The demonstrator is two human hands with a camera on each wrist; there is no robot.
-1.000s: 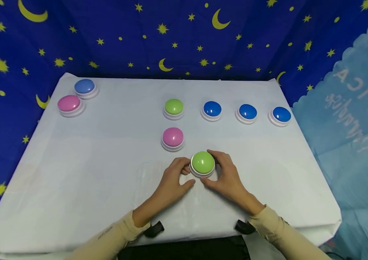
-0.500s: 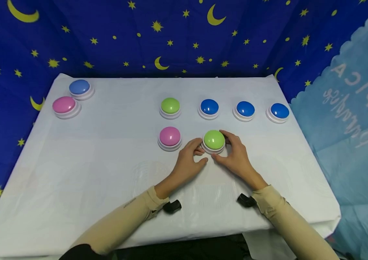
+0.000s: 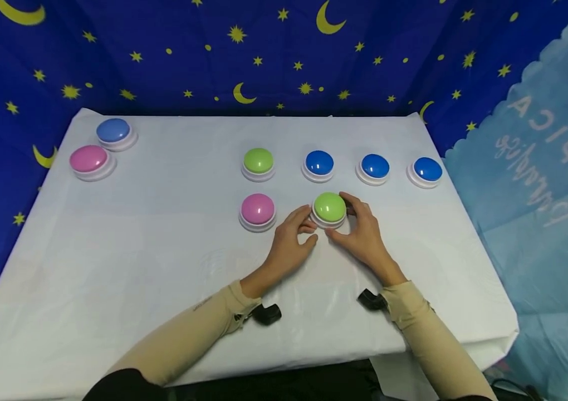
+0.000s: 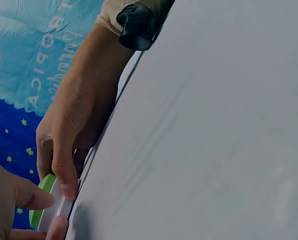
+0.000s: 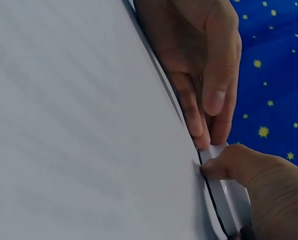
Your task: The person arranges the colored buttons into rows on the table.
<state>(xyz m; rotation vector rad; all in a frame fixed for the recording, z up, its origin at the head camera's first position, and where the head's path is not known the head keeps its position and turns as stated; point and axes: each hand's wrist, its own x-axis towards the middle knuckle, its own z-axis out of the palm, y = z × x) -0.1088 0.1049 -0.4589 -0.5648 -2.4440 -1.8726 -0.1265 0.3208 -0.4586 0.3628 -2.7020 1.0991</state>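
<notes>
A green-domed buzzer button (image 3: 329, 207) with a white base sits on the white table, right of a pink buzzer button (image 3: 257, 210). My right hand (image 3: 364, 236) grips its base, thumb at the near edge and fingers round the far right side. On the opposite side, my left hand (image 3: 286, 248) touches the rim with its fingertips, its thumb held apart from the base. The right wrist view shows those left fingers (image 5: 191, 107) fairly straight against the white base (image 5: 233, 200). In the left wrist view the green dome (image 4: 37, 216) is partly hidden behind the hands.
Behind the hands runs a row with another green button (image 3: 258, 161) and three blue buttons (image 3: 319, 163). A pink button (image 3: 88, 160) and a paler blue one (image 3: 113, 131) stand close together at the far left corner. A star-patterned blue curtain (image 3: 189, 55) borders the table's back.
The held green button has moved away from me and slightly right, ending beside the pink one. Both hands travelled with it; over the last half second it shifted only a little.
</notes>
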